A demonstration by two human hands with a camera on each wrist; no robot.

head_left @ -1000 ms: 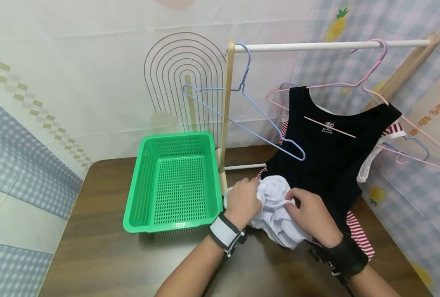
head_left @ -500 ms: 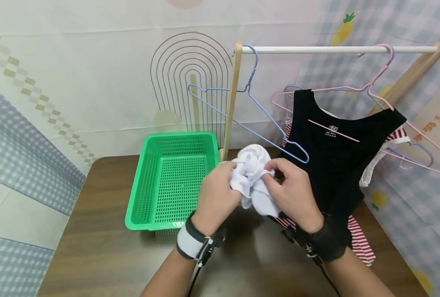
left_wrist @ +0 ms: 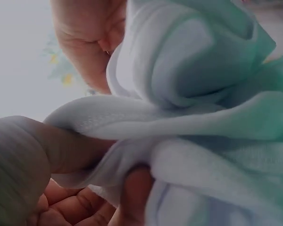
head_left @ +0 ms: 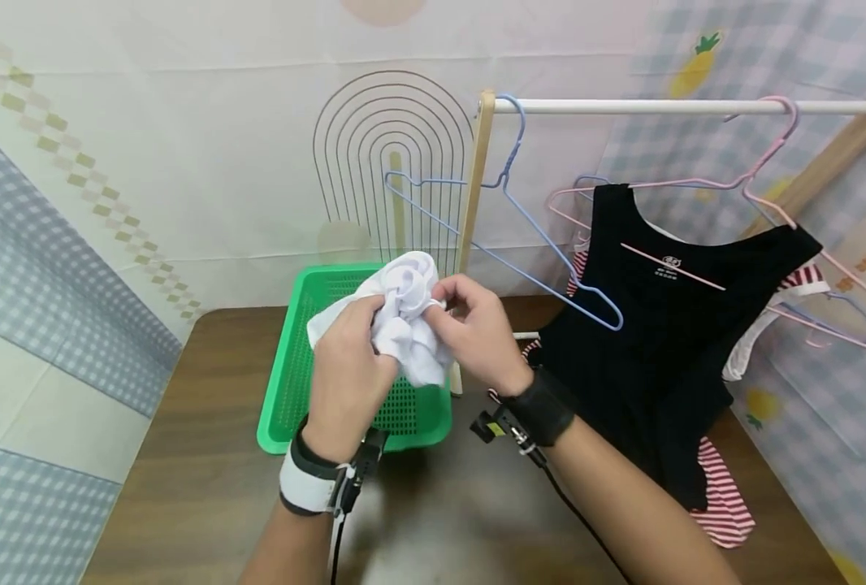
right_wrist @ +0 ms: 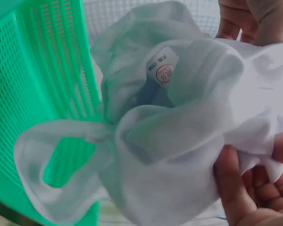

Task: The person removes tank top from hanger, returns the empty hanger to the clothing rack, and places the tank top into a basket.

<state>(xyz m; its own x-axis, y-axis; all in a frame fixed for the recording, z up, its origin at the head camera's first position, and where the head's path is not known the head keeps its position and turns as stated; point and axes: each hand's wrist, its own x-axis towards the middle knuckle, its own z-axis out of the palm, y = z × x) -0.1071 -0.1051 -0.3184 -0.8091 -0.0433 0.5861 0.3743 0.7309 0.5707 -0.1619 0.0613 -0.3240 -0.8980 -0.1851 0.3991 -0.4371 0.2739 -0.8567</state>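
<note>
Lit softly and evenly in the head view, with pale glare on the brown tabletop (head_left: 433,528) and diffuse shadow just below the green basket (head_left: 279,398); stretched toward the edges; dimmer and hazier from the left wrist, blown out at upper left and soft on the white cloth (left_wrist: 193,117); tinted green on that cloth from the right wrist, bleached toward the right, darkening near the lower left corner

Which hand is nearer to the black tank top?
Right. The right hand pinches the white garment on the side toward the black tank top; the left hand grips it farther off, over the green basket.
</note>
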